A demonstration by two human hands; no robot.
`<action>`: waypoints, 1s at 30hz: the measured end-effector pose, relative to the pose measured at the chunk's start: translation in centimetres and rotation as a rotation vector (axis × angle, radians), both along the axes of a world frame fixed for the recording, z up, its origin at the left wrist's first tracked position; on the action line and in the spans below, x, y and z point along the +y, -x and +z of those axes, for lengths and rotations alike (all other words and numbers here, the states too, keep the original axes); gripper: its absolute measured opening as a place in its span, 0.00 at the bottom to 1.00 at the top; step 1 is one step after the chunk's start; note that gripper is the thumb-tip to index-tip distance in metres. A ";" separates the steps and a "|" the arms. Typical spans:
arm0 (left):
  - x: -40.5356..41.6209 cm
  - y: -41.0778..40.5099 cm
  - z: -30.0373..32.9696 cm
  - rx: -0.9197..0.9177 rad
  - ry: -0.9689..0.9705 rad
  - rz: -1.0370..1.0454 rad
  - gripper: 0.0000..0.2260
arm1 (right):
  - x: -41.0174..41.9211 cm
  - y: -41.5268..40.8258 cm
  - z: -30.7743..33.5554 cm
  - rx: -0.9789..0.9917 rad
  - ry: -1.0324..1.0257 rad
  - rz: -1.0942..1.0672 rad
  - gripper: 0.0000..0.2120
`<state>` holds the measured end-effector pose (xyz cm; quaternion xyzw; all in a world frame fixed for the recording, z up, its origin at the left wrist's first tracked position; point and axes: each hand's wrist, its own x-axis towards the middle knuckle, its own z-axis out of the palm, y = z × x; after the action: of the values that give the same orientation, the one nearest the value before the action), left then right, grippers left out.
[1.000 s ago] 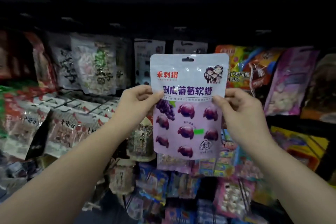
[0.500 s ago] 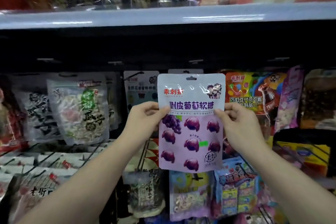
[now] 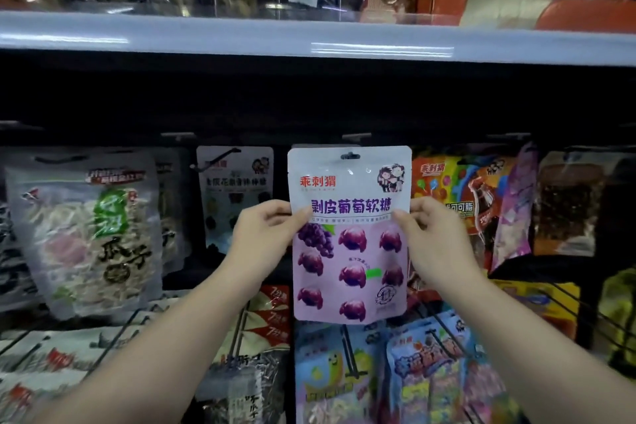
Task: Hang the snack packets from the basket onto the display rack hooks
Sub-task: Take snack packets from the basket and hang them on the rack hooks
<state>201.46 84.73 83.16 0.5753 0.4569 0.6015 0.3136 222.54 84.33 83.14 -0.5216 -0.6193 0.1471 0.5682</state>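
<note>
Packet's gone up — its hang hole now sits level with the top row of hooks!
Left hand (image 3: 266, 237) and right hand (image 3: 435, 237) each pinch a side edge of the purple grape-candy packet (image 3: 349, 234), just under the shelf (image 3: 309, 41); light, floppy, slick film, so edge grips suit.

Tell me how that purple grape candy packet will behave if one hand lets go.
The purple packet is a flat pouch that stays flat while the left hand and right hand pinch its side edges, so it is probably fairly stiff. Its film looks glossy, so perhaps slippery. Held by one edge alone, it would likely swing or sag.
</note>
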 end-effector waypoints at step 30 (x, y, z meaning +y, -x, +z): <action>1.2 -1.3 -5.0 0.160 -0.129 0.176 0.19 | 4.0 -1.9 -4.3 -0.196 -0.089 0.245 0.29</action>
<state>202.76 85.95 78.16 0.5983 0.4896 0.6070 0.1843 224.45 88.33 78.87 -0.4282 -0.7366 0.1360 0.5055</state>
